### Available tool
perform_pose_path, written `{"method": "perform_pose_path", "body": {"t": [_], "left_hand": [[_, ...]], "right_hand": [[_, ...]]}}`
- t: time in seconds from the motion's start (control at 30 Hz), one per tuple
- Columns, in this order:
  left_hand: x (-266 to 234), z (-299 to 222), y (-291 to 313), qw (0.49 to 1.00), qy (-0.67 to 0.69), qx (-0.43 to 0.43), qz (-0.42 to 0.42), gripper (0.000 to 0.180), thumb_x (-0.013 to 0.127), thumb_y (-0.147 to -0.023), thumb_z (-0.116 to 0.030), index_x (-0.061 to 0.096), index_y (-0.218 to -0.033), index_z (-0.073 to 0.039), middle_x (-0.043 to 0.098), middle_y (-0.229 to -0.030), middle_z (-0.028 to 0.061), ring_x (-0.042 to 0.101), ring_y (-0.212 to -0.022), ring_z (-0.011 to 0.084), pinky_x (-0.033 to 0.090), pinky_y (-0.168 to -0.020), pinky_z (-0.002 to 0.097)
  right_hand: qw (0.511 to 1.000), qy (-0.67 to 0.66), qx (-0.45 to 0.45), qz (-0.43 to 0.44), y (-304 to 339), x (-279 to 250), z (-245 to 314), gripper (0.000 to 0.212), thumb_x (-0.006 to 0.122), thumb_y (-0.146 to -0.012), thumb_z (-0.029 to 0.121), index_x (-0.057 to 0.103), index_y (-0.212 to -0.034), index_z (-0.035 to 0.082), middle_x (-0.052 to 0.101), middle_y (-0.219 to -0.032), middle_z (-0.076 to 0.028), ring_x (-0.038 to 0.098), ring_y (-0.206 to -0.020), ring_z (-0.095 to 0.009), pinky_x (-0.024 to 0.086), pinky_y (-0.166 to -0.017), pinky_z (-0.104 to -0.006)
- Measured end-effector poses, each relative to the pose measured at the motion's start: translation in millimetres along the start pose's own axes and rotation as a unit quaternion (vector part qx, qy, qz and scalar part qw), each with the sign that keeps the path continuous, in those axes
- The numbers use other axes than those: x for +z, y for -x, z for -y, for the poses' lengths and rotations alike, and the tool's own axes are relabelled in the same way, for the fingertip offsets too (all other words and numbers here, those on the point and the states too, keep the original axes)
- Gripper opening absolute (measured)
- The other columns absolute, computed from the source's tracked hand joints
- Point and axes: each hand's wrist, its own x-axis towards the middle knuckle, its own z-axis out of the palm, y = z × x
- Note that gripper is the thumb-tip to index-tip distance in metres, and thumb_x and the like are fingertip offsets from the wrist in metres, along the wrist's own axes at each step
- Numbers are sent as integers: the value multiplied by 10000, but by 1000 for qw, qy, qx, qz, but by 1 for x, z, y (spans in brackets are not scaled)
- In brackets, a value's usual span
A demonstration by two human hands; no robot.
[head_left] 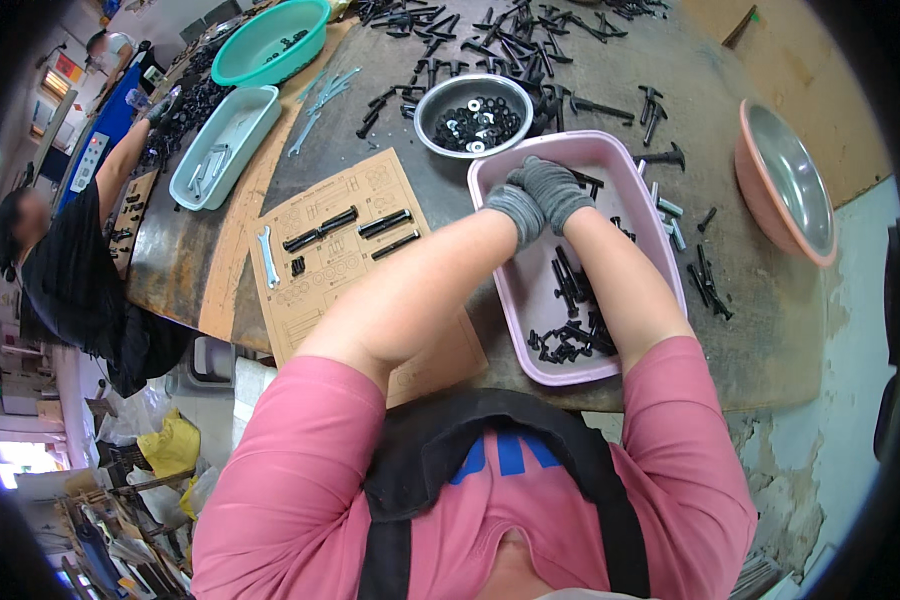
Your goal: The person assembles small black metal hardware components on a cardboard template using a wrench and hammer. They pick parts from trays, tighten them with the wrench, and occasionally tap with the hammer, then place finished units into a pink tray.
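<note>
Both my hands wear grey knit gloves and meet over the far left end of a pink plastic tub [515,335]. My right hand [552,186] has its fingers curled together and overlaps the left; whatever lies in them is hidden. The fingers of my left hand [517,212] are out of sight behind the right hand. Inside the tub lie long black bolts [567,278] and a cluster of short black bolts [565,345]. Left of my forearms, a printed cardboard sheet [315,220] carries black bolts [320,228], small black parts [298,266] and an open-end wrench [268,258].
Beyond the tub stands a metal bowl [435,135] of black nuts and washers. Black bolts [515,50] are strewn across the far table. A pink-rimmed basin [770,190] sits right. To the left are a teal tray [185,190], a green basin [245,75] and a co-worker [80,270].
</note>
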Motion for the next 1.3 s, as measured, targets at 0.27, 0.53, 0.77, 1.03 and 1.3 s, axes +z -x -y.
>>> {"method": "perform_pose_path", "body": {"t": [0.27,0.53,0.77,1.03,1.3], "left_hand": [[-13,1,14,996,-27,38,72,255,536,-720,-146,624,-956,-107,599,-971,153,579,-901,300,454,-787,383],[-13,0,24,974,-175,108,98,180,574,-655,-64,669,-801,-110,637,-798,141,624,-753,299,500,-642,393],[-29,4,53,992,-71,80,-69,119,549,-694,-151,620,-781,-109,611,-751,131,607,-728,296,486,-635,405],[-16,84,167,972,139,-72,-177,157,609,-702,-173,618,-838,-95,620,-805,95,594,-730,255,475,-660,343],[37,167,220,928,174,-284,-167,189,621,-726,-159,630,-901,-89,629,-850,94,598,-757,233,476,-722,320]], "right_hand": [[997,-70,-8,-33,22,-6,-4,180,558,-683,85,575,-861,67,601,-862,-176,584,-861,-316,465,-762,-385],[975,-123,-103,156,126,-32,27,199,634,-680,173,624,-852,73,609,-813,-160,601,-813,-295,466,-742,-375],[975,-46,-119,180,145,-9,74,146,577,-697,194,626,-743,65,586,-740,-164,602,-684,-311,481,-608,-389],[968,24,-166,184,151,-5,75,150,528,-729,166,610,-737,41,573,-733,-156,603,-684,-301,482,-592,-385],[961,-24,-199,191,157,-1,65,193,551,-731,242,592,-759,56,535,-727,-130,568,-680,-299,460,-613,-394]]}}
